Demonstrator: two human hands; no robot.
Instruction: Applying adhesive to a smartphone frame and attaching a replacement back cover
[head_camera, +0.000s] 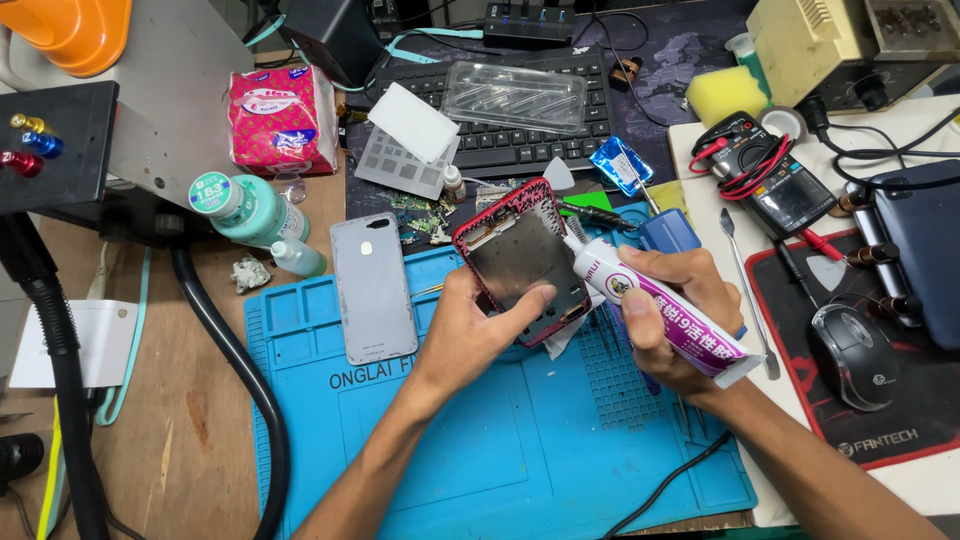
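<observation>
My left hand (472, 330) grips an opened phone frame (520, 258) with a red rim, holding it tilted above the blue work mat (520, 450). My right hand (672, 310) is closed around a white glue tube (660, 308) with a purple label. The tube's nozzle touches the frame's right edge near the top. A grey phone back cover (372, 288) lies flat on the mat to the left of my left hand.
A black keyboard (500, 140) carries a clear plastic tray (515, 97) and white sheets. Teal bottles (250, 212) and a pink tissue pack (282, 118) stand left. A multimeter (775, 180), mouse (852, 355), metal spudger (745, 290) and black hose (235, 370) surround the mat.
</observation>
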